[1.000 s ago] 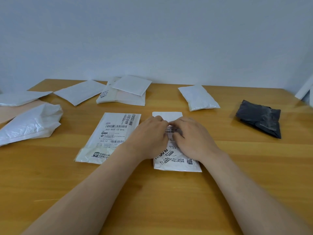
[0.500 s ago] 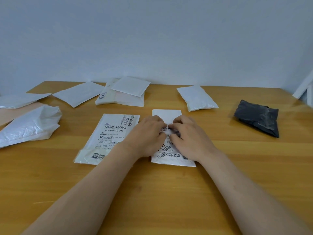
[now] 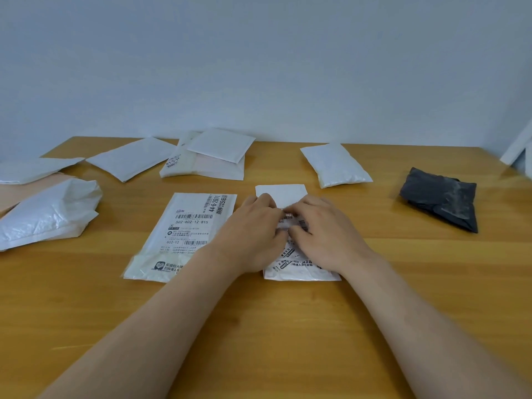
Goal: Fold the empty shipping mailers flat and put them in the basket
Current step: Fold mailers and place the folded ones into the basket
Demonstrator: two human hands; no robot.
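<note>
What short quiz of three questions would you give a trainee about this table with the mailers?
1. True or false: a basket is in view.
2. The black mailer lies: A alone on the right side of the table; B under a white mailer; C at the left edge.
3. Which hands touch the small white mailer?
Key: 1 false; 2 A; 3 both, the left hand and the right hand.

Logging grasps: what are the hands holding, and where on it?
Both the left hand and right hand pinch the small printed mailer at its middle.
</note>
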